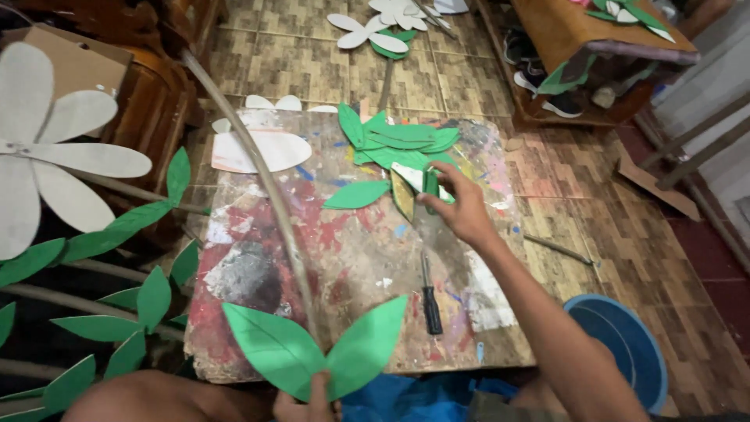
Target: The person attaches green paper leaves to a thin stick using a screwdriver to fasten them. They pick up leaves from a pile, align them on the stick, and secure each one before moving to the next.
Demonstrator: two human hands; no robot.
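Holding two green leaves [320, 344] on a long stick [266, 187], my left hand [308, 402] sits low, close to my body. Its fingers are pinched shut where the two leaves meet. The stick goes up and away from that hand, across the painted board [351, 258].

My right hand [461, 207] is stretched far out over the board, well apart from my left hand. It is closed on a small cut piece [418, 184], green and white. I cannot tell just what that piece is.

Just past my right hand lies a pile of green leaves [398, 141]. One more leaf [355, 195] lies by itself, to the left of that hand. A white petal shape [258, 148] lies farther left, beyond the stick.

Between my two hands, a screwdriver [430, 297] with a black handle lies flat on the board. A blue bucket [625, 336] stands on the floor under my right arm. A big white flower [47, 141] with green leaves stands far to the left of my left hand.
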